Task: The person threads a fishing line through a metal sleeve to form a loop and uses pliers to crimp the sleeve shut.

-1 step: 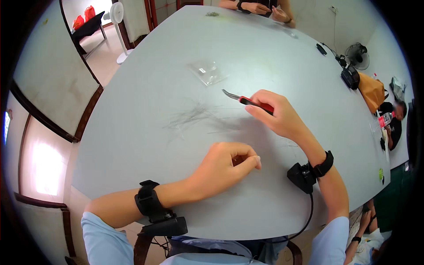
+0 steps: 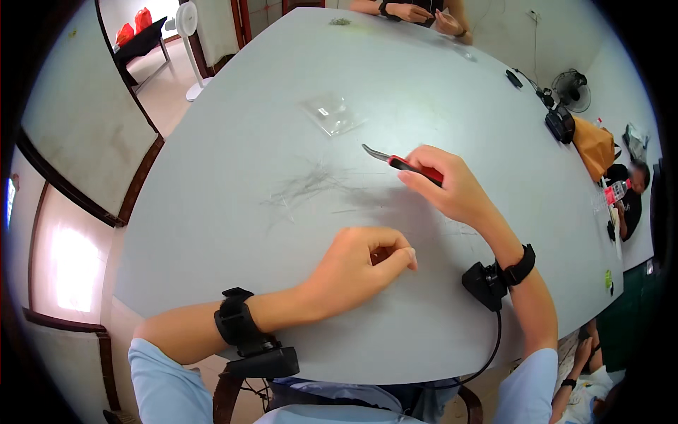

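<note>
My right hand (image 2: 448, 180) is closed round the red and black handles of a pair of bent-nose pliers (image 2: 397, 162). Their curved metal jaws point up and left over the table, touching nothing that I can see. Lower down, my left hand (image 2: 364, 261) is closed, thumb against the curled index finger; anything pinched there is too small or hidden to make out. Beyond the left hand lies a loose heap of thin grey wire-like strands (image 2: 311, 185). A clear plastic bag (image 2: 332, 114) with a small white label lies past the strands.
The large grey table (image 2: 212, 233) carries a small greenish pile (image 2: 340, 22) at its far end, near another person's hands (image 2: 427, 18). Along the right are a black device (image 2: 560, 124), an orange-brown bag (image 2: 593, 147) and a bottle (image 2: 616, 191). A cable (image 2: 496, 346) hangs from my right wrist device.
My right hand has shifted slightly to the right with the pliers. The left hand stays almost still.
</note>
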Demonstrator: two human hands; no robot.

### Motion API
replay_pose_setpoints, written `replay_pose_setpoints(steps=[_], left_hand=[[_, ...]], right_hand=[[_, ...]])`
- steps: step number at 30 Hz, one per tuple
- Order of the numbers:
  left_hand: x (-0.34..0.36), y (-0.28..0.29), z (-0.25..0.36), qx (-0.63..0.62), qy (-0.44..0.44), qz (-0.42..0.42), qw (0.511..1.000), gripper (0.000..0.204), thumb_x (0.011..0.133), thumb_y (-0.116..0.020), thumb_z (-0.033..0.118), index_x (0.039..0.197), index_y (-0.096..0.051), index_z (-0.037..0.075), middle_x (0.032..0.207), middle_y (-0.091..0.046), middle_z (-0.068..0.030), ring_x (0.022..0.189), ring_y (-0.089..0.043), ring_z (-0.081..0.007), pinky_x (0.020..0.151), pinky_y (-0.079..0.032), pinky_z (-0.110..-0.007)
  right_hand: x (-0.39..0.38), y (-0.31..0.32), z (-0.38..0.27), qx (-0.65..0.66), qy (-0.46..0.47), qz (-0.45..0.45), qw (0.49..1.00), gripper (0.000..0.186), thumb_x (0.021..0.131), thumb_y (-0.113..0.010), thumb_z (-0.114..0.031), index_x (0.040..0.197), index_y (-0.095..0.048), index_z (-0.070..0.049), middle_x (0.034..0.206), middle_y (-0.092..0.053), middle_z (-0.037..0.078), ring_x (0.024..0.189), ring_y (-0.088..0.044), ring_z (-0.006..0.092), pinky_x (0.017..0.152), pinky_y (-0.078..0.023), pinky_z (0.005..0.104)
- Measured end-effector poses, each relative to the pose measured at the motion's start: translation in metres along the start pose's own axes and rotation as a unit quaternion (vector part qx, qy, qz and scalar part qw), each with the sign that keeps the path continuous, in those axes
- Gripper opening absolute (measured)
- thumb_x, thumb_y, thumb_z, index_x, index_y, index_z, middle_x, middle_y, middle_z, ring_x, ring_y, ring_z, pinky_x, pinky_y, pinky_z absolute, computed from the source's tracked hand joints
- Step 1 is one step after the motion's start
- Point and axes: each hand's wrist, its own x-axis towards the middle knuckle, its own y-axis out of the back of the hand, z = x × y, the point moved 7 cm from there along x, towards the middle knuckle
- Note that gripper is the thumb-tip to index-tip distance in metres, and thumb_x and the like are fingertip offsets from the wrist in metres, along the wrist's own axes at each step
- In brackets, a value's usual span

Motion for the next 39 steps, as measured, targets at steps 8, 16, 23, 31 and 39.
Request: replay_pose_setpoints(steps=[8,16,23,31,39], left_hand=[[0.001,0.002,0.002,-0.021,-0.009,0.006,1.0,0.018,0.087,-0.05,0.012,0.078,-0.059,-0.001,0.069,-0.055,-0.0001,0.058,-0.048,-0.0051,0.052,-0.04,-0.021],[0.0,-0.005,0.003,-0.053,0.012,-0.017,0.998,0.019,0.089,-0.049,0.014,0.077,-0.056,0.0,0.07,-0.056,-0.0005,0.06,-0.05,-0.005,0.054,-0.042,-0.021],[-0.001,-0.007,-0.002,-0.081,0.032,-0.024,0.996,0.02,0.089,-0.048,0.015,0.078,-0.055,-0.001,0.068,-0.056,-0.0019,0.062,-0.053,-0.0071,0.054,-0.044,-0.022],[0.003,-0.009,-0.005,-0.091,0.055,-0.037,0.994,0.021,0.087,-0.047,0.016,0.077,-0.056,0.0,0.064,-0.056,-0.0023,0.054,-0.05,-0.0076,0.048,-0.04,-0.022],[0.001,-0.009,-0.003,-0.062,0.046,-0.044,0.996,0.02,0.088,-0.048,0.013,0.076,-0.056,0.0,0.065,-0.054,-0.0022,0.056,-0.05,-0.0075,0.049,-0.04,-0.022]], right_hand=[[-0.032,0.012,0.011,-0.11,0.037,-0.005,0.993,0.019,0.077,-0.064,-0.013,0.073,-0.049,-0.001,0.078,-0.049,0.008,0.07,-0.046,0.0221,0.065,-0.04,0.0307],[-0.046,0.009,0.004,-0.204,0.081,-0.016,0.975,0.016,0.072,-0.065,-0.008,0.077,-0.051,-0.003,0.094,-0.052,0.009,0.09,-0.048,0.0252,0.076,-0.042,0.0341],[-0.057,0.007,-0.048,0.076,0.055,-0.039,0.995,0.027,0.074,-0.064,-0.006,0.1,-0.056,-0.004,0.108,-0.056,0.012,0.094,-0.053,0.0276,0.078,-0.044,0.0344],[-0.07,0.003,-0.057,-0.079,0.107,-0.053,0.99,0.019,0.074,-0.061,0.001,0.092,-0.059,-0.005,0.07,-0.059,0.008,0.063,-0.057,0.0265,0.055,-0.044,0.0317],[-0.07,-0.002,-0.061,-0.116,0.154,-0.052,0.98,0.013,0.07,-0.06,0.005,0.08,-0.058,-0.004,0.064,-0.051,0.009,0.059,-0.05,0.0254,0.052,-0.04,0.0338]])
